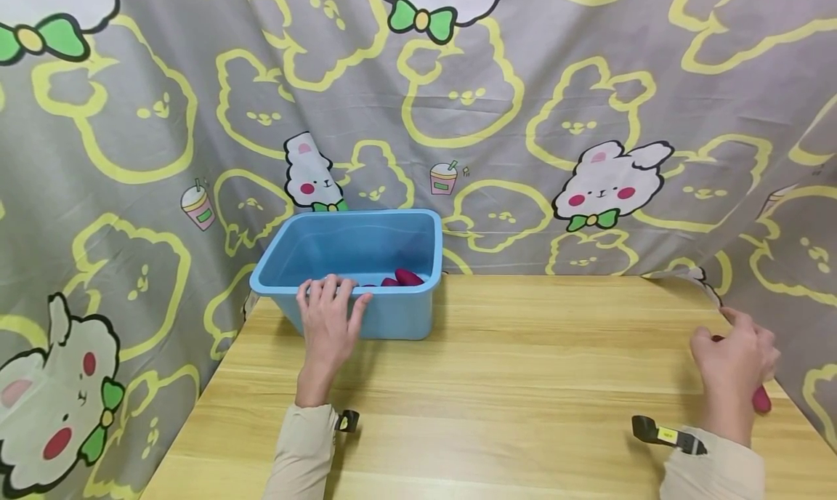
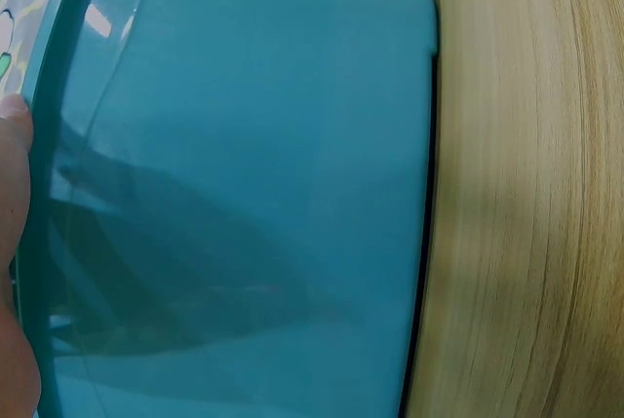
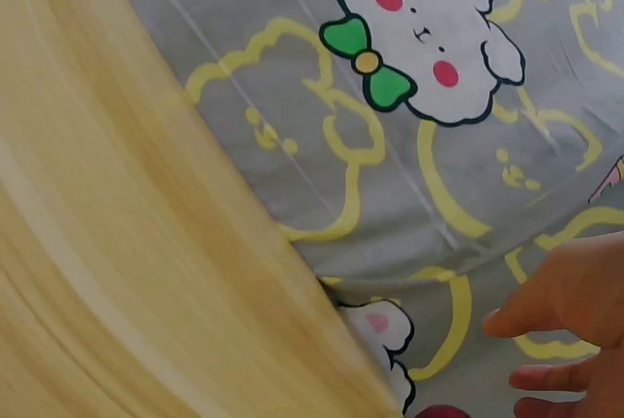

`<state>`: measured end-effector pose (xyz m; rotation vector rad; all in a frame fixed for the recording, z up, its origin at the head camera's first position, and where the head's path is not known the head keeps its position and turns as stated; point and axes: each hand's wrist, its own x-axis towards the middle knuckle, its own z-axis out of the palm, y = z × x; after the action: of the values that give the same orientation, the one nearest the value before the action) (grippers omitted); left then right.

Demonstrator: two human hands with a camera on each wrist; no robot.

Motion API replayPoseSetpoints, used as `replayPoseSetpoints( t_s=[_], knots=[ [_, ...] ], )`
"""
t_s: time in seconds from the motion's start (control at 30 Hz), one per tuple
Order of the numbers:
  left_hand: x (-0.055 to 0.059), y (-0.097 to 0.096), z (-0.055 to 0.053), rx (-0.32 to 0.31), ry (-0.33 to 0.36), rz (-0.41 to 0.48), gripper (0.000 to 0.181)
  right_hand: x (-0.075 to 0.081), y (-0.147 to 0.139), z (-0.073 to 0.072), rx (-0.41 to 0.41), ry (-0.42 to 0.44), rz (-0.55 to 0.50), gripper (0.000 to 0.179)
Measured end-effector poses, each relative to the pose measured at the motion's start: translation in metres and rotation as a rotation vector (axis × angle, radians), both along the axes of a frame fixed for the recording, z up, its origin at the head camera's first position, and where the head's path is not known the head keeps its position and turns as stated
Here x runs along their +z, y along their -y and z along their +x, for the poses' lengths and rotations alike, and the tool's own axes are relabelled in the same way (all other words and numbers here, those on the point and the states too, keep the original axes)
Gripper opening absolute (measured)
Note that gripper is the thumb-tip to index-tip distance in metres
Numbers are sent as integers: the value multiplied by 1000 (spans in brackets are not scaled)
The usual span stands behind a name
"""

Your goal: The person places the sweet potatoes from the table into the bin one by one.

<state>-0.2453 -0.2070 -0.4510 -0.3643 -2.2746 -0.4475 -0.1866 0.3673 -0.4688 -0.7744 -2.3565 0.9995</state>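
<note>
A blue plastic bin stands at the back left of the table. My left hand grips its near rim, fingers hooked over the edge. In the left wrist view the bin's side fills most of the picture, with part of the left hand along the rim. Several purple-red sweet potatoes lie inside the bin, partly hidden by the near wall. At the table's right edge my right hand holds another sweet potato, mostly covered by the hand. Only its tip shows in the right wrist view.
The wooden table spreads between the two hands. Behind it and along both sides hangs a grey curtain with cartoon prints, close to the bin's back and to the right hand.
</note>
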Motion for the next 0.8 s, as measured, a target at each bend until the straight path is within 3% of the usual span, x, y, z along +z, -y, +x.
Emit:
replayPoseSetpoints(
  t_s=[0.4,0.57,0.8],
  knots=[
    [0,0,0,-3,0,2,49,-10,-15,9,-17,180,-52,68],
    [0,0,0,0,5,5,51,-14,-22,12,12,240,-83,70],
    [0,1,0,7,12,5,53,-23,-28,13,2,262,-124,75]
  ],
)
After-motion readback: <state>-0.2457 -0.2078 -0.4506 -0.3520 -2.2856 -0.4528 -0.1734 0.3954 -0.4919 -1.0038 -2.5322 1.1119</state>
